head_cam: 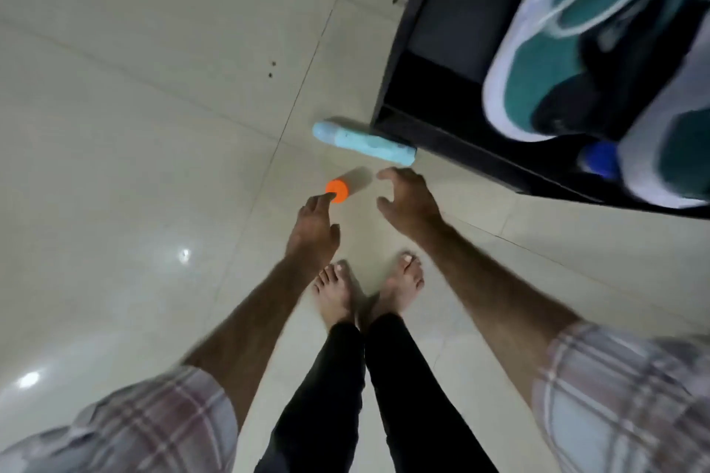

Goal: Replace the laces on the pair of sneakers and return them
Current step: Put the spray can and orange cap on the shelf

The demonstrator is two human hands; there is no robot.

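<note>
Teal-and-white sneakers with pale laces (599, 38) sit at the upper right of the head view, blurred, on what appears to be a dark shelf unit (453, 127), with a blue round object (601, 159) just beside them. Below, both bare forearms reach down toward the glossy cream tiled floor (134, 107). The left hand (313, 223) has straight fingers, one fingertip touching the orange cap of a small pale bottle (338, 190) lying on the floor. The right hand (409, 200) hangs with its fingers spread wide and loosely bent, holding nothing, just below a light blue cylindrical bottle (363, 144) lying against the shelf unit's corner. Two bare feet (369, 288) under black trousers stand between the arms, and plaid sleeves (622, 403) frame the bottom corners.
</note>
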